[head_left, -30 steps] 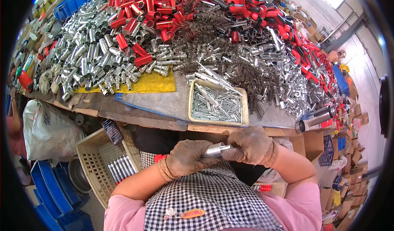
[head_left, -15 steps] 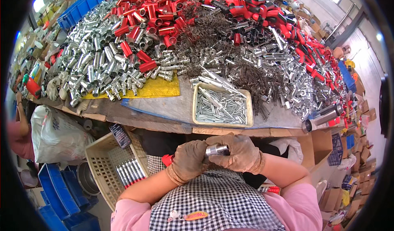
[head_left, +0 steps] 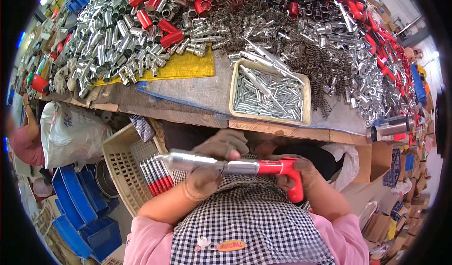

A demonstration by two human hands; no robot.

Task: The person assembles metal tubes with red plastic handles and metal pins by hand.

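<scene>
Head view: both hands apparently gripping red-handled tool.

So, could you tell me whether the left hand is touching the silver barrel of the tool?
Touching: the head view shows the left hand wrapped around the silver barrel.

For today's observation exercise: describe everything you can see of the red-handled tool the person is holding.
The tool looks like a pistol-shaped device: a long silvery metal barrel, pointing to the person's left, joined to a red handle. It lies roughly level above the checked apron. The left hand wraps the barrel; the right hand grips the handle.
</scene>
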